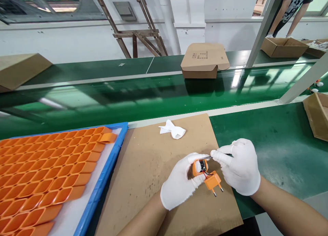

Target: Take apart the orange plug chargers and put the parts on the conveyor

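My left hand (178, 182), in a white glove, holds a small orange housing (195, 168) with dark electronic parts and a white piece showing inside. Thin red and black wires run from it to an orange plug piece (213, 181) with two metal pins, which hangs at its lower right. My right hand (239, 166), also gloved, pinches a thin dark tool (205, 157) whose far end lies at the top edge of the housing. Beneath both lies a brown cardboard sheet (143, 174), with a crumpled white cloth (172, 129) near its back edge.
On the left, a blue-rimmed tray (112, 154) holds rows of orange sleeves (64, 167). Behind runs a glossy green conveyor (143, 92). A closed carton (205, 60) stands beyond it, open cartons (284, 48) at the right. A person's legs (292, 17) show at the back right.
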The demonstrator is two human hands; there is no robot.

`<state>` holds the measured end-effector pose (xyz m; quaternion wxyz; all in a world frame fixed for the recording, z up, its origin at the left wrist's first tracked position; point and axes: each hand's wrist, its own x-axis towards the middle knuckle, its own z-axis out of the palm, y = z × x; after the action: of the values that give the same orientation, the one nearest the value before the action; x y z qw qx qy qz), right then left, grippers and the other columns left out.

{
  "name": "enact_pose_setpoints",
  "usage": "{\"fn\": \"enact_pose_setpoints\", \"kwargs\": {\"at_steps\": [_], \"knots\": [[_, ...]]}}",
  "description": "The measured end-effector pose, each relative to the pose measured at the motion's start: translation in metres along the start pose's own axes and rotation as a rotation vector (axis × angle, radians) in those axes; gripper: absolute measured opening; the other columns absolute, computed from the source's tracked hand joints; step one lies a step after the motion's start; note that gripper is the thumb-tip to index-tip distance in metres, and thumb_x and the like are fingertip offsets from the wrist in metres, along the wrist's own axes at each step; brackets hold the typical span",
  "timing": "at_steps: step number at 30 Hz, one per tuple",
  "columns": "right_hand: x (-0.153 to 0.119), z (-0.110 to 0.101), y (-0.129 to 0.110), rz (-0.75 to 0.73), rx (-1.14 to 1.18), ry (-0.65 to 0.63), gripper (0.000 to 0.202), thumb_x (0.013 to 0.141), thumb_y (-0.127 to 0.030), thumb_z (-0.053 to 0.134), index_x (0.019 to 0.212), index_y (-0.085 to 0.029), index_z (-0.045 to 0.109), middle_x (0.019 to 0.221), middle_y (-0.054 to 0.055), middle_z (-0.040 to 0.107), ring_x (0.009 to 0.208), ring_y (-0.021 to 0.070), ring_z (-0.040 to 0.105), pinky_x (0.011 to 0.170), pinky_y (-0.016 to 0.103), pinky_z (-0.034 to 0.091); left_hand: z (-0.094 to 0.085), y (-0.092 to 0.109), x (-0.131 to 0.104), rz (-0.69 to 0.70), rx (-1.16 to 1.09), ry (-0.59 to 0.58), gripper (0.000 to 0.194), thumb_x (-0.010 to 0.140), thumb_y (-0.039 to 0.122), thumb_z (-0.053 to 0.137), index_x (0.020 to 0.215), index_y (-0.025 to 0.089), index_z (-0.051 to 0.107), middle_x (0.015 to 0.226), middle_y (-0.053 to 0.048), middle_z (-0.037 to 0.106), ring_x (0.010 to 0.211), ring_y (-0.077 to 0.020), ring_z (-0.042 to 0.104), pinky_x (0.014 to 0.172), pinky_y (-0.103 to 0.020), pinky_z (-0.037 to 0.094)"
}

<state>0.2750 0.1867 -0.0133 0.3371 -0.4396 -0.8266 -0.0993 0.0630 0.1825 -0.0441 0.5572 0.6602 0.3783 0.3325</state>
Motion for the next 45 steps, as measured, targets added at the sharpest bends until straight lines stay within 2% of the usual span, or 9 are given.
{"fn": "enact_pose_setpoints", "kwargs": {"at_steps": [9,18,24,28,30,35,38,41,45], "knots": [[0.002,-0.004,-0.002,0.019,0.066,0.109,0.032,0.074,-0.001,0.062,0.092,-0.026,0.068,0.075,-0.01,0.073,0.054,0.011,0.036,0.06,0.031,0.022,0.001,-0.001,0.0,0.031,-0.001,-0.001,0.034,0.085,0.036,0.066,0.117,0.025,0.063,0.099,-0.006,0.062,0.087,-0.0188,0.061,0.078,-0.035,0.052],[0.003,-0.005,0.002,0.191,0.165,0.1,0.028,0.088,-0.009,0.058,0.102,-0.028,0.073,0.061,-0.005,0.061,0.049,0.0101,0.038,0.053,0.031,0.022,0.003,0.008,0.0,0.096,-0.289,0.059,0.031,0.084,0.012,0.067,0.11,0.029,0.067,0.122,-0.006,0.064,0.09,-0.0166,0.071,0.074,-0.029,0.062],[0.003,-0.009,-0.01,0.234,0.138,0.119,0.023,0.092,-0.023,0.06,0.079,-0.035,0.073,0.06,-0.012,0.069,0.053,0.008,0.054,0.079,0.033,0.034,0.005,0.01,0.001,0.072,-0.304,0.09,0.032,0.082,0.012,0.071,0.111,0.025,0.069,0.119,-0.009,0.067,0.092,-0.02,0.073,0.08,-0.032,0.063],[0.006,-0.008,-0.014,0.252,0.175,-0.036,0.034,0.094,-0.027,0.06,0.061,-0.029,0.066,0.046,-0.015,0.06,0.045,0.0067,0.048,0.082,0.033,0.031,0.003,0.007,0.002,0.06,-0.342,0.048,0.033,0.08,0.02,0.074,0.113,0.024,0.068,0.113,-0.009,0.066,0.083,-0.0178,0.071,0.073,-0.032,0.062],[0.005,-0.005,-0.014,0.189,0.106,-0.053,0.034,0.095,-0.022,0.055,0.065,-0.031,0.069,0.051,-0.014,0.064,0.046,0.0078,0.047,0.082,0.035,0.03,0.003,0.006,0.002,0.037,-0.308,0.039,0.033,0.08,0.026,0.075,0.112,0.022,0.068,0.11,-0.009,0.066,0.077,-0.0162,0.069,0.07,-0.032,0.06],[0.003,-0.004,-0.011,0.149,-0.04,0.112,0.025,0.09,-0.017,0.056,0.084,-0.034,0.073,0.063,-0.013,0.072,0.051,0.0114,0.05,0.083,0.035,0.031,0.005,0.007,0.001,-0.053,-0.219,0.008,0.035,0.082,0.033,0.071,0.114,0.019,0.066,0.11,-0.012,0.067,0.074,-0.0154,0.066,0.069,-0.033,0.058],[0.002,-0.004,-0.01,0.061,-0.021,0.016,0.03,0.079,-0.009,0.057,0.089,-0.034,0.072,0.068,-0.013,0.073,0.052,0.0113,0.048,0.083,0.036,0.031,0.004,0.009,0.001,-0.062,-0.179,0.024,0.034,0.081,0.036,0.072,0.11,0.017,0.068,0.104,-0.011,0.068,0.077,-0.0167,0.065,0.073,-0.034,0.058],[0.001,-0.002,-0.008,0.087,-0.055,0.039,0.039,0.072,-0.004,0.057,0.093,-0.033,0.071,0.074,-0.011,0.075,0.053,0.011,0.046,0.083,0.036,0.031,0.002,0.01,0.002,-0.083,-0.13,0.059,0.035,0.08,0.036,0.071,0.11,0.017,0.067,0.098,-0.01,0.069,0.081,-0.018,0.065,0.074,-0.033,0.058],[-0.001,0.0,-0.008,0.117,0.004,0.128,0.037,0.078,-0.004,0.058,0.1,-0.032,0.068,0.076,-0.01,0.075,0.055,0.01,0.049,0.082,0.036,0.032,0.002,0.01,0.002,-0.081,-0.116,0.07,0.035,0.081,0.034,0.07,0.113,0.019,0.066,0.099,-0.009,0.069,0.08,-0.0176,0.066,0.073,-0.033,0.059]]}}
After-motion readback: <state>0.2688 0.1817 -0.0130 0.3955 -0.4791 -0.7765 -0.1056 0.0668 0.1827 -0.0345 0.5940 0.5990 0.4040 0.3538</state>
